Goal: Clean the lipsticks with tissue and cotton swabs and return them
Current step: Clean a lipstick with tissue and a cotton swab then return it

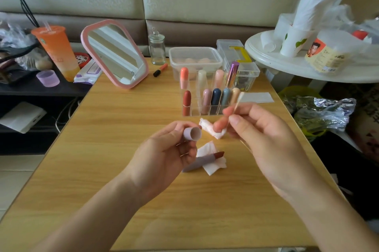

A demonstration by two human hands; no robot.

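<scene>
A wooden bench (123, 180) carries a pink-framed mirror (114, 53) at the back left and a clear rack (195, 106) of capped lipsticks (216, 98) behind the hands. The left hand (164, 155) has its grip closed round a lilac cap (192, 133). The right hand (264, 135) pinches a cotton swab (238, 101) between thumb and forefinger. A flat tissue (213, 166) lies on the bench with the uncapped lipstick (203, 161) across it, red tip pointing right. A crumpled tissue (207, 126) touches the right fingertips.

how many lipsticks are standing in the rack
9 in the rack. Back row: coral, cream, pink, purple. Front row: red, mauve, navy, grey-blue, beige beside the swab. None seems hidden.
</scene>
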